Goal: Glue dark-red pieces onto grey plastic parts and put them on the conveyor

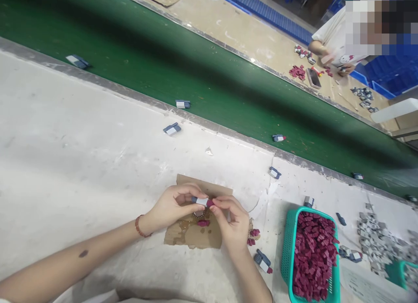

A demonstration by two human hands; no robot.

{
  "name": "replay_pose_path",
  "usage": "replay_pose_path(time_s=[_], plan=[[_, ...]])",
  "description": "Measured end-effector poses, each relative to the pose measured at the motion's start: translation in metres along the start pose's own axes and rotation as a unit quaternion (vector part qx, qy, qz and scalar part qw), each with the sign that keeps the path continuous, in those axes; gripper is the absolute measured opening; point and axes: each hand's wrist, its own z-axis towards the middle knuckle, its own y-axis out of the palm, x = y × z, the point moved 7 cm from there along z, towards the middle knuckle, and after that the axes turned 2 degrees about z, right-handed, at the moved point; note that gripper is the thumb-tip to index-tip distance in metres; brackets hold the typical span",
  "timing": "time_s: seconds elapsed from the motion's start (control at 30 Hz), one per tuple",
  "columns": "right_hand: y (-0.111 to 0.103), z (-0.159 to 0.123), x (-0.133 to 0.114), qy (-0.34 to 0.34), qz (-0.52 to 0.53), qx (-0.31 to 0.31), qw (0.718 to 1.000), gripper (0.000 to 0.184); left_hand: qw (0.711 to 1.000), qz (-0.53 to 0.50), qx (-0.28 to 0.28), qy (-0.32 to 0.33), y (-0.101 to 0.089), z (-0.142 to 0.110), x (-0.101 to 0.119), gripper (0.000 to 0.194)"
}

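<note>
Between thumb and fingers, my left hand (170,207) pinches a small grey-and-white plastic part (200,201). My right hand (234,224) is closed on a dark red plastic piece (210,203) at the right end of that part; the two touch. Below them lies a stained cardboard sheet (183,240). On it are a small round cap-like thing (198,214), partly hidden by my fingers, and a loose dark red piece (203,223). To the right of my right wrist rests a grey-and-white part with a red tip (263,261).
A green basket (286,250) full of dark red pieces stands at right, beside a heap of pale grey parts (375,237). A green conveyor belt (146,72) crosses beyond the table, carrying several parts. Across it, a person's hands (346,69) are among similar pieces.
</note>
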Motion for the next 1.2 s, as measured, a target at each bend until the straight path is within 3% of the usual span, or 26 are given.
replay_pose_path(time_s=[0.2, 0.33, 0.43, 0.53, 0.57, 0.67, 0.8, 0.93, 1.07, 1.2], plan=[[0.000, -0.010, -0.019, -0.085, -0.044, -0.006, 0.995, 0.012, 0.995, 0.089, -0.006, 0.044, 0.001, -0.008, 0.013, 0.006], [-0.020, -0.017, -0.030, -0.100, -0.063, -0.030, 0.993, 0.014, 0.981, 0.160, -0.077, 0.078, 0.018, -0.010, 0.027, 0.007], [-0.066, -0.026, -0.040, -0.094, -0.161, -0.018, 0.982, 0.016, 0.962, 0.230, -0.097, 0.109, 0.026, 0.006, 0.042, 0.015], [-0.139, -0.043, -0.043, -0.043, -0.314, 0.095, 0.944, 0.020, 0.950, 0.283, -0.042, 0.129, 0.018, 0.044, 0.060, 0.028], [-0.158, -0.049, -0.041, -0.019, -0.359, 0.107, 0.927, 0.020, 0.943, 0.295, -0.023, 0.151, 0.016, 0.060, 0.068, 0.030], [-0.192, -0.065, -0.025, 0.039, -0.424, 0.080, 0.901, 0.021, 0.919, 0.337, 0.030, 0.202, 0.008, 0.108, 0.085, 0.032], [-0.200, -0.074, -0.005, 0.076, -0.421, 0.061, 0.902, 0.020, 0.892, 0.397, 0.057, 0.210, 0.007, 0.167, 0.090, 0.032], [-0.201, -0.073, -0.001, 0.068, -0.403, 0.077, 0.909, 0.020, 0.857, 0.454, 0.047, 0.239, 0.010, 0.205, 0.090, 0.031], [-0.211, -0.077, 0.002, 0.085, -0.337, 0.123, 0.929, 0.020, 0.786, 0.557, 0.040, 0.266, 0.000, 0.217, 0.085, 0.040], [-0.209, -0.078, -0.001, 0.092, -0.230, 0.203, 0.947, 0.025, 0.761, 0.598, 0.061, 0.244, -0.021, 0.210, 0.081, 0.045]])
